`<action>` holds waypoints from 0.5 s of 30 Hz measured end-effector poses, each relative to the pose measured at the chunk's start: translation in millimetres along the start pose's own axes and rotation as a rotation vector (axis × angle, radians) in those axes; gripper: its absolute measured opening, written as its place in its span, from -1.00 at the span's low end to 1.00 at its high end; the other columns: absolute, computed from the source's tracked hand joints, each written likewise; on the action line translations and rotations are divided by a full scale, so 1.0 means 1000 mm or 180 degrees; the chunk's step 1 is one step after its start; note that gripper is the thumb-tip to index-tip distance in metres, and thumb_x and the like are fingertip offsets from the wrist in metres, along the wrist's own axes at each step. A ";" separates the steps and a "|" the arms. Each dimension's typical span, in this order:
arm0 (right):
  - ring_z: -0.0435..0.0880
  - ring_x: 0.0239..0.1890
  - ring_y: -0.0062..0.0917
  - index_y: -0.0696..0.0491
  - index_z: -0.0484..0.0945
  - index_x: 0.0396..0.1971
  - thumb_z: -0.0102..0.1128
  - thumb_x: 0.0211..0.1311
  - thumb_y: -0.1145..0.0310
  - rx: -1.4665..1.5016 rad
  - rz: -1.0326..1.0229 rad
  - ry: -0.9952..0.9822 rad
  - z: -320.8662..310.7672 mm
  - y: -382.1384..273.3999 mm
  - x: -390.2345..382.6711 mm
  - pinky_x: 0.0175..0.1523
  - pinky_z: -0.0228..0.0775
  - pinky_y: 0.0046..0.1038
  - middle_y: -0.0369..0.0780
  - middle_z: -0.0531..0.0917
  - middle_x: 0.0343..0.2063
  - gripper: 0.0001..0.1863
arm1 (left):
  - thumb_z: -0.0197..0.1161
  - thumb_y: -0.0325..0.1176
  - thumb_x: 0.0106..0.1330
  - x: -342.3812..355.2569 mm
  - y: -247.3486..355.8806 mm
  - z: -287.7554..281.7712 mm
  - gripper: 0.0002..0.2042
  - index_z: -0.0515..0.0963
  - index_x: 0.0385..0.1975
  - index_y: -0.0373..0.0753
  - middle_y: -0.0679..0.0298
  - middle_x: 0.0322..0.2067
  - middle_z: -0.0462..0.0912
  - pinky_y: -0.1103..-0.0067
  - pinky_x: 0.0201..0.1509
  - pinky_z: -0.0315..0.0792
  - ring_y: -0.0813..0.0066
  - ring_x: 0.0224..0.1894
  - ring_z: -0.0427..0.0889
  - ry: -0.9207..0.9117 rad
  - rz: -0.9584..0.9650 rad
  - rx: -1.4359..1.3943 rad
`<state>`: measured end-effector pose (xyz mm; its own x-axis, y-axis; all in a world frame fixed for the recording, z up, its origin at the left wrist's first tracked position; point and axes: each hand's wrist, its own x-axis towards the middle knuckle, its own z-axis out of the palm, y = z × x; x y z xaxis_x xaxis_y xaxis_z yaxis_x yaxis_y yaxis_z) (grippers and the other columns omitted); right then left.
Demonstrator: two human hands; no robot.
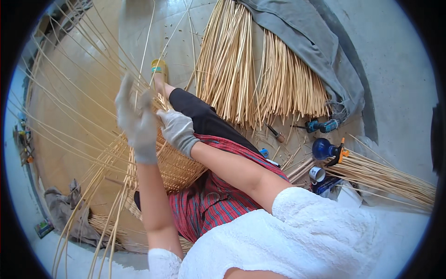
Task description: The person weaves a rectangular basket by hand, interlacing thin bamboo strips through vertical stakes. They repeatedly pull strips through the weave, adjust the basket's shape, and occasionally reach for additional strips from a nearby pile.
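On lap, woven basket [179, 169], stakes [79, 93] fanning up-left, gloved hands [139, 121] gripping

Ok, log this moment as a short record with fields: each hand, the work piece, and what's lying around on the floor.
left hand: gloved, raised, gripping thin cane strands
right hand: gloved, on the rim of the woven basket
basket: half woven, loose strands fanning out to the left
floor right: cane bundle under a grey cloth, power drill, blue clamp, tape roll
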<state>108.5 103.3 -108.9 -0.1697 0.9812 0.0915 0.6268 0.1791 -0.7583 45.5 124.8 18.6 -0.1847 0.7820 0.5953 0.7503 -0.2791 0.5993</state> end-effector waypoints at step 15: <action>0.72 -0.18 -0.39 0.04 0.66 -0.13 0.31 0.32 0.17 0.2357 -0.0501 -0.0920 -0.065 0.038 0.028 -0.02 0.53 -0.45 -0.11 0.71 -0.29 -0.72 | 0.33 0.07 0.30 -0.264 -0.041 -0.054 -0.13 0.04 0.56 0.08 -0.19 0.53 -0.14 -0.18 0.55 -0.32 -0.36 0.54 -0.17 -0.1349 -0.0946 0.2684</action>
<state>177.4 142.6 -93.1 -0.4672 0.8732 0.1391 -0.0696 0.1205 -0.9903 29.0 -100.5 -134.3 -0.3196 0.9367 0.1430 0.9471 0.3204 0.0180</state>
